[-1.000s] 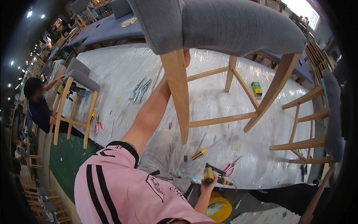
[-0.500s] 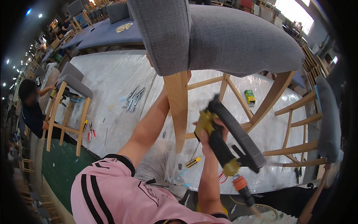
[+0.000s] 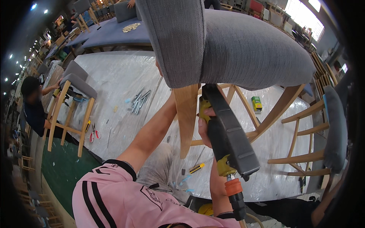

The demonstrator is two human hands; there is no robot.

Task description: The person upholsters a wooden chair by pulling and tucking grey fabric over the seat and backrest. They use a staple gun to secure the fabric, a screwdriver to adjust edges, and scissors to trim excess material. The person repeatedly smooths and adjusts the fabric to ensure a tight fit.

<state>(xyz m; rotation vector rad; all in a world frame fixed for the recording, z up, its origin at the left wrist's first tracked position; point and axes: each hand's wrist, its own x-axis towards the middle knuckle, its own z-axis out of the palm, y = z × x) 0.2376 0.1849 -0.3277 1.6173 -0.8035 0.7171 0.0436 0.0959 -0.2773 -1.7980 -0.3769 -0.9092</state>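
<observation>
A grey upholstered chair (image 3: 256,49) with pale wooden legs is tilted up in front of me. My left arm reaches behind its near leg (image 3: 186,121). Only a few fingers of my left hand (image 3: 158,68) show, curled at the edge of the grey upholstery; the rest is hidden. My right hand (image 3: 204,131) is closed round a black and yellow air staple gun (image 3: 237,136), with an orange hose coupling (image 3: 233,187) at its lower end. The gun's nose is up against the seat's underside, beside the leg; the exact contact point is hidden.
Plastic film covers the worktable (image 3: 114,64). On it lie metal bolts (image 3: 140,102), scissors (image 3: 95,133), a yellow utility knife (image 3: 197,168) and a green box (image 3: 256,104). Another chair (image 3: 323,133) stands right; at left a co-worker (image 3: 33,102) handles a further chair (image 3: 72,98).
My right hand has brought the staple gun up and left, from below the seat to its underside by the leg. The chair appears slightly lower and farther right in view.
</observation>
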